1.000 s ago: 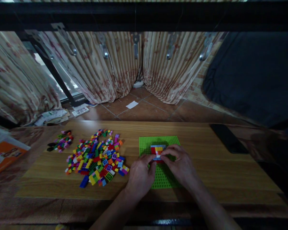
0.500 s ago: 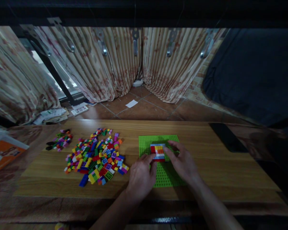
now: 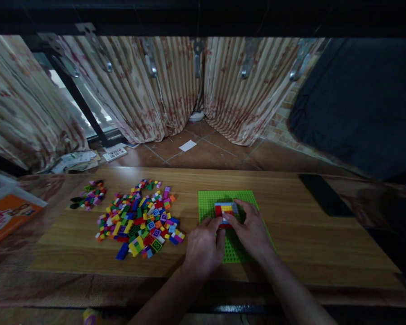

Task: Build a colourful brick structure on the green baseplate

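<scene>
A green baseplate (image 3: 209, 201) lies on the wooden table, with a small multicoloured brick block (image 3: 225, 209) built on it. My left hand (image 3: 203, 248) rests on the plate's near left part, fingers curled, fingertips touching the block's near left side. My right hand (image 3: 252, 230) covers the plate's right half, its fingers pinched against the block's near and right sides. Whether a loose brick sits between the fingertips is hidden.
A heap of loose coloured bricks (image 3: 140, 219) lies left of the plate, a smaller pile (image 3: 89, 196) further left. An orange box (image 3: 6, 214) sits at the far left, a black phone (image 3: 321, 192) at the right. Curtains (image 3: 176, 85) hang beyond the table.
My right hand has closed in again on the brick block after drawing back to its right. The left hand has stayed by the block. The view has shifted slightly.
</scene>
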Motion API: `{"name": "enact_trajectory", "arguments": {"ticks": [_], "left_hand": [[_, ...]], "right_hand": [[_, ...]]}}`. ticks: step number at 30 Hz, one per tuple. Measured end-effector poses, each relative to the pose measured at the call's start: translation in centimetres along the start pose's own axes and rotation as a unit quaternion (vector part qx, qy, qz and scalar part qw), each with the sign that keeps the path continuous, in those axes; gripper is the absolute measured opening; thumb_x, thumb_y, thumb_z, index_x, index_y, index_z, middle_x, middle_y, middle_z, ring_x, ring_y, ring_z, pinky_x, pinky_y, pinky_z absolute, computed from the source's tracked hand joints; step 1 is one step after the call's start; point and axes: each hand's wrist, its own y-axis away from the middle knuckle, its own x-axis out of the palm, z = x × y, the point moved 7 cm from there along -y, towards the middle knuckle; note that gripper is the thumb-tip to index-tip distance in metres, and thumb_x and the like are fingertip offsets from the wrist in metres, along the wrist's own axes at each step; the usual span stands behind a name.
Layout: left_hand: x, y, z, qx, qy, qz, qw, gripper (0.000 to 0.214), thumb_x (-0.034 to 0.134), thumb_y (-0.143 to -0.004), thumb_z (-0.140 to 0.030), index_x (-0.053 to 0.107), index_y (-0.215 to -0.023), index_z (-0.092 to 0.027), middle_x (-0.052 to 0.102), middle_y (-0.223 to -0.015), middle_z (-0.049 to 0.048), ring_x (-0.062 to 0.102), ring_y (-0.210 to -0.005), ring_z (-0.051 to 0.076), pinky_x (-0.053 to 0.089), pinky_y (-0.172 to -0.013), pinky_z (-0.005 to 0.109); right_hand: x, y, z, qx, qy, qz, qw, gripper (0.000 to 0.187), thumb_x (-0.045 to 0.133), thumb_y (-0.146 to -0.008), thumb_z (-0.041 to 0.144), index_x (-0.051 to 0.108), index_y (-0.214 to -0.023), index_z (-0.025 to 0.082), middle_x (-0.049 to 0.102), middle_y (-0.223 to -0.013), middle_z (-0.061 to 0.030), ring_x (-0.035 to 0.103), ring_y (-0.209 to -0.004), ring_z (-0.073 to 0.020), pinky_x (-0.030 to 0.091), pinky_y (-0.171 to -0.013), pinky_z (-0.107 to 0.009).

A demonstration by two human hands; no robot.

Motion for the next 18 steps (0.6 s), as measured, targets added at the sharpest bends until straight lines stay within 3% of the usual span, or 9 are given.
{"name": "enact_trajectory", "arguments": {"ticks": [6,18], "left_hand": [[0.3,-0.1,0.0,0.011,-0.04,0.002,0.999,0.037,0.044,-0.09,-0.023,0.055,-0.125,-0.022,0.066,-0.106,0.0084,0.065,-0.085,0.022,0.051,-0.073,0.032],[0.7,-0.3,0.1,0.011,-0.05,0.011,0.999,0.037,0.043,-0.09,-0.023,0.054,-0.125,-0.021,0.066,-0.102,0.0084,0.065,-0.085,0.022,0.052,-0.074,0.032]], "right_hand": [[0.0,-0.5,-0.2,0.012,-0.007,-0.009,1.0,0.051,0.06,-0.077,0.051,0.061,-0.116,0.017,0.062,-0.112,-0.0131,0.055,-0.108,-0.0291,0.04,-0.096,-0.05],[0.1,-1.0,-0.7,0.034,-0.003,0.002,0.999,0.054,0.063,-0.074,0.054,0.062,-0.112,0.015,0.063,-0.112,-0.0132,0.054,-0.108,-0.0286,0.04,-0.096,-0.047]]}}
